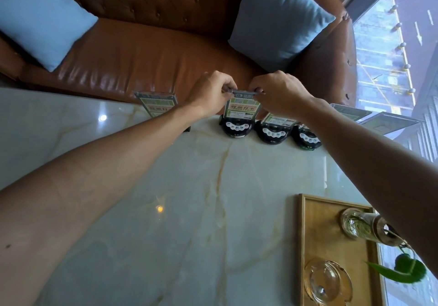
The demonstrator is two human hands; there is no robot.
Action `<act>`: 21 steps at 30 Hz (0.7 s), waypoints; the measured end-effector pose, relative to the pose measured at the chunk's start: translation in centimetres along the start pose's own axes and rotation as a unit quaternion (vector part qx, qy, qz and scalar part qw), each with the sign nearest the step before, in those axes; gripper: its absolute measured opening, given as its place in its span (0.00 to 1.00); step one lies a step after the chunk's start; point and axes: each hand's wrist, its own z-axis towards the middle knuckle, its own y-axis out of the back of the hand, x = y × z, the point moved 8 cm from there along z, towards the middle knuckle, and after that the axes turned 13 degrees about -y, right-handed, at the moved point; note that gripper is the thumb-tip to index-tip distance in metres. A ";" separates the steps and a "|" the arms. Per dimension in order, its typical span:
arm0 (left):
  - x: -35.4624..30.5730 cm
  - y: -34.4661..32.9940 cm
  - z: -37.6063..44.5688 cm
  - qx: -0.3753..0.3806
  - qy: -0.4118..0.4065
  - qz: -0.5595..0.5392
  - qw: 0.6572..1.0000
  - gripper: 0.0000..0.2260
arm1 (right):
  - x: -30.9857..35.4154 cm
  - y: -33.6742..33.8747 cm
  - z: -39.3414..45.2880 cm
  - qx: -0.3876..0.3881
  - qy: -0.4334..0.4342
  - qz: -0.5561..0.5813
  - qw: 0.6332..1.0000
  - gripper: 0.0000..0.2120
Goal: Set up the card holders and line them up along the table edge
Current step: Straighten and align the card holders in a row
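Observation:
Several card holders stand in a row along the far edge of the marble table [166, 210]. Each has a black rounded base and a clear upright sleeve with a green and white card. The middle card holder [239, 116] stands upright; my left hand [211, 92] pinches the top left corner of its card and my right hand [279, 92] pinches the top right corner. To its right stand two more holders [272, 131] [307, 139], partly hidden by my right forearm. Another card holder [157, 104] stands left of my left wrist, its base hidden.
A brown leather sofa [147, 54] with two blue cushions [38, 18] [277, 21] lies just beyond the table edge. A wooden tray [315, 229] at the near right holds a glass jar [358, 222] and a glass bowl [328, 282]. Clear card sleeves [388, 121] lean at the far right by the window.

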 end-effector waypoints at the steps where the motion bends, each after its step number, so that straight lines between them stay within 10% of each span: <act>1: -0.1 -0.1 0.0 0.003 0.000 0.002 1.000 0.06 | -0.1 -0.1 0.0 0.003 -0.003 0.000 1.000 0.13; 21: 0.5 2.2 -1.6 0.001 0.030 0.020 0.999 0.09 | 0.0 -0.6 -0.1 0.032 -0.004 0.042 0.999 0.12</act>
